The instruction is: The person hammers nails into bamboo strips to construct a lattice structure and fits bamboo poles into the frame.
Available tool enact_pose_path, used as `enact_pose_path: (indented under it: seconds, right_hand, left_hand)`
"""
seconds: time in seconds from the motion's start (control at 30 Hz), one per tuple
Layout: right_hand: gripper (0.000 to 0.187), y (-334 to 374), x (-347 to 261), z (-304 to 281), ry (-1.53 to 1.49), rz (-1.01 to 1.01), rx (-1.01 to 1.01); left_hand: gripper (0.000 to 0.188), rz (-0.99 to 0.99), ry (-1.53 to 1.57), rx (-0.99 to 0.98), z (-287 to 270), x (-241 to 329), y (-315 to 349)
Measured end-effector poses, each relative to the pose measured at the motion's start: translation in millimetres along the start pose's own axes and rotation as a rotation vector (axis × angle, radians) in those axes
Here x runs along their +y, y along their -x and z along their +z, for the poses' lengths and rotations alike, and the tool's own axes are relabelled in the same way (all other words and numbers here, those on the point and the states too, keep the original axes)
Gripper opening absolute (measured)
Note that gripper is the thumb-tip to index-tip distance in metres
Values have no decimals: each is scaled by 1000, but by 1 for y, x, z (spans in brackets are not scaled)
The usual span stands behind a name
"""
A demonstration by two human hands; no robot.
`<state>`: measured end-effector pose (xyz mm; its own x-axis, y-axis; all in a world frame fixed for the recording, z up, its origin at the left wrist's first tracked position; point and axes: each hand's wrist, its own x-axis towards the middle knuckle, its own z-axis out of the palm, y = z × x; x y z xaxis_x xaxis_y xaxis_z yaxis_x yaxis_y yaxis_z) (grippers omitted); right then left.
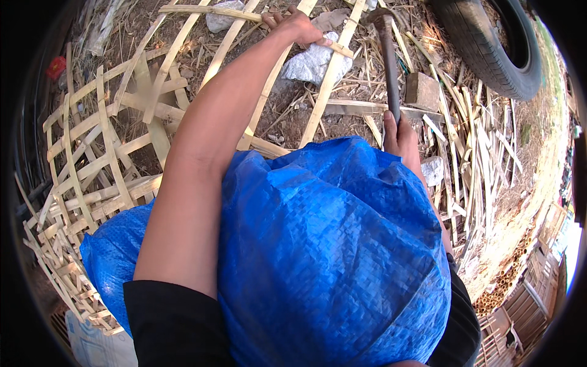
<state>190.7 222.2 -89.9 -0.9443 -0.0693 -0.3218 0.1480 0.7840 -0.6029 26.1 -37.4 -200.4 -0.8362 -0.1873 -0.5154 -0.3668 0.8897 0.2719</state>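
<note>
My left hand (292, 27) reaches far forward, its fingers closed on a pale bamboo strip (214, 10). That strip lies crosswise over several long bamboo strips (324, 98) spread on the ground; the hand hides its middle. My right hand (401, 137) grips the dark handle of a hammer (389, 61), whose rusty head points away from me, to the right of the strips. A blue woven plastic sheet (330, 244) covers my lap between my arms and hides part of the right forearm.
Woven bamboo lattice (107, 144) spreads to the left. Stones wrapped in pale plastic (317, 66) lie under the strips. A square block (422, 92) sits right of the hammer, below a tyre (495, 55). Split bamboo scraps (483, 147) litter the right side.
</note>
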Motion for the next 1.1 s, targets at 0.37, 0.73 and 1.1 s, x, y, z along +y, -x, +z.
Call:
enact_pose_path:
  seconds: [0.37,0.73,1.1]
  right_hand:
    - [47,2,0,0,36,73,-128]
    - [49,2,21,7,31,72,-55]
    - [41,4,12,9,-155,20,71]
  left_hand:
    - [140,-13,-14,-33,-1,-6,-3]
    - [141,55,-24,-9,0,-3,-4]
    - [143,29,-4,-58,-7,-1,4]
